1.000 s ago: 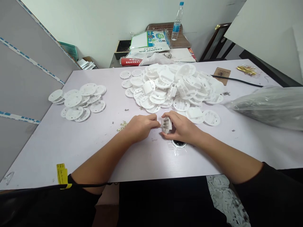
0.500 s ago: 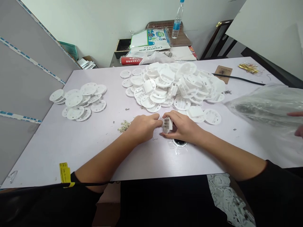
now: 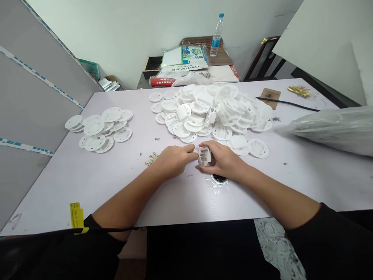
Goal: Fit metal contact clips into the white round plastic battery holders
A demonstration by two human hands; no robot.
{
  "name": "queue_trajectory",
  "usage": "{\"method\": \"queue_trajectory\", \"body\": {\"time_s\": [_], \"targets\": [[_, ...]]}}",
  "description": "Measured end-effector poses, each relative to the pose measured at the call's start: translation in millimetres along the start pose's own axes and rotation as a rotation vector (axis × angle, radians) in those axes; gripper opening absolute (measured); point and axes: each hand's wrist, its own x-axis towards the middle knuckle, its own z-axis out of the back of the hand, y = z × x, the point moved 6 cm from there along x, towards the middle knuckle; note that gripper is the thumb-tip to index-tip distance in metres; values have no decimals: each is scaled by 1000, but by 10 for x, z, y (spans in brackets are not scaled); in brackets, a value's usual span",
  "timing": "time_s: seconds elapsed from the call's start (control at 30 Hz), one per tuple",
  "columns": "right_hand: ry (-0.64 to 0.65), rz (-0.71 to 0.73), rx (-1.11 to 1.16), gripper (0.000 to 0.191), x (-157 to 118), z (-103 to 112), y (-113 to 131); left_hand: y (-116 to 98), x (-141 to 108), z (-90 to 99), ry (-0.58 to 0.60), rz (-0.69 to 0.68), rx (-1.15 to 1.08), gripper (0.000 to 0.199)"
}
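Our right hand (image 3: 223,158) clamped on a white part (image 3: 205,156), our left hand (image 3: 178,160) at its edge, grip we cannot tell.

From my end, the part (image 3: 204,156) in the right hand (image 3: 223,158) looks smooth white plastic, as do the discs (image 3: 204,98) beyond it. Left of the grip I see shiny metal bits (image 3: 152,158); right, a wrinkled, glossy plastic bag (image 3: 335,128).
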Motion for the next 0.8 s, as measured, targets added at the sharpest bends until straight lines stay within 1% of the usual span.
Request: {"method": "queue_trajectory", "body": {"time_s": [0.07,0.1,0.2,0.27,0.3,0.37,0.4,0.47,0.53,0.6,0.73,0.8], "targets": [[-59,-75,60,63,5,45,-46,48,-22,63,-67,-24,-80,42],[-92,-128,115,65,6,69,-75,74,-26,100,-113,-21,-166,42],[-184,-327,331,65,-7,113,-158,113,-7,178,-248,-6,-504,36],[-206,-417,499,62,-10,92,-168,93,24,196,-309,-15,-662,32],[-198,-436,590,61,-5,66,-156,83,38,202,-340,-15,-711,28],[-142,-430,766,59,15,-10,-114,74,56,213,-390,-5,-792,18],[-106,-418,838,59,24,-50,-94,76,61,214,-400,3,-834,14],[-41,-400,920,58,26,-117,-77,89,66,205,-384,29,-927,12],[-2,-377,924,58,14,-148,-84,115,62,193,-356,67,-1036,15],[3,-322,860,57,1,-131,-92,142,54,178,-335,118,-1156,18],[-50,-190,631,53,-13,-22,-85,155,36,106,-239,265,-1346,27],[-82,-144,497,47,-12,20,-72,152,25,82,-219,333,-1415,29]]}}
